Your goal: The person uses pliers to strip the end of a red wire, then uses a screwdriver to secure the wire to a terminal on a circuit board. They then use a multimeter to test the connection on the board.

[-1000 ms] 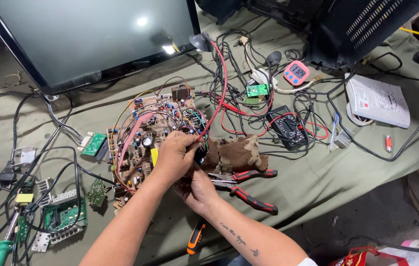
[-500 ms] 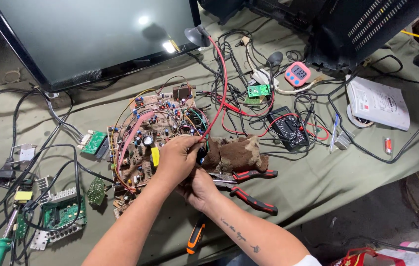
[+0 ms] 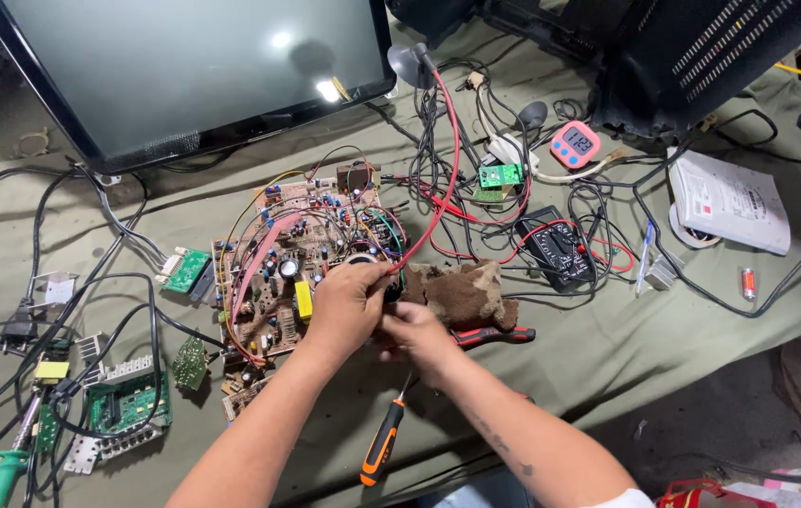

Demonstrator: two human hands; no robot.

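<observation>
Both hands (image 3: 377,315) at circuit board (image 3: 278,273) edge

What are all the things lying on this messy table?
Television screen: one, black frame, top left, tilted.
Big circuit board: one, brown with coloured wires, centre, under the hands.
Small green boards: several; one left of the big board, one near the top, one at lower left.
Rag: one, brown, right of the hands.
Multimeter: one, black, right of the rag.
Timer: one, pink, top centre.
Screwdriver: one, orange and black, bottom centre.
Pliers: one pair, red handles, under the rag.
Booklet: one, white, right.
Table cloth: one, olive green.
Left hand: on the board's edge.
Right hand: beside it, fingers touching.
</observation>
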